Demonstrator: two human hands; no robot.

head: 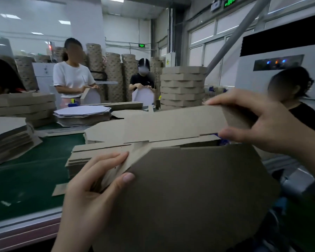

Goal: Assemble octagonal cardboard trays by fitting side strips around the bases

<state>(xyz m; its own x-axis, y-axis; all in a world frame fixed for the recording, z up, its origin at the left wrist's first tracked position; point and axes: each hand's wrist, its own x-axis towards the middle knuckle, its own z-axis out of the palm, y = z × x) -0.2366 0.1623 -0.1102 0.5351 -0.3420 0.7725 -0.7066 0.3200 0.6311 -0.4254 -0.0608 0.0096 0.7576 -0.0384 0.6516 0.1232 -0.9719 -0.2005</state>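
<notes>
A brown octagonal cardboard base (193, 193) fills the lower middle, held up and tilted toward me. My left hand (91, 190) pinches its upper-left edge, thumb on the face and fingers behind against a folded piece of the strip. A long brown side strip (171, 124) runs along the base's top edge, with a narrow gap between them. My right hand (258, 124) grips the strip's right end where it bends, thumb below and fingers over the top. A flat stack of further strips (84, 151) lies on the table behind the base.
A green-topped table (25, 179) carries a stack of white-faced octagonal bases (82, 113) and piles of cardboard at left (9, 137). Three people work across and to the right. Finished trays are stacked at the back (182, 86). The table's metal edge (22, 226) runs near me.
</notes>
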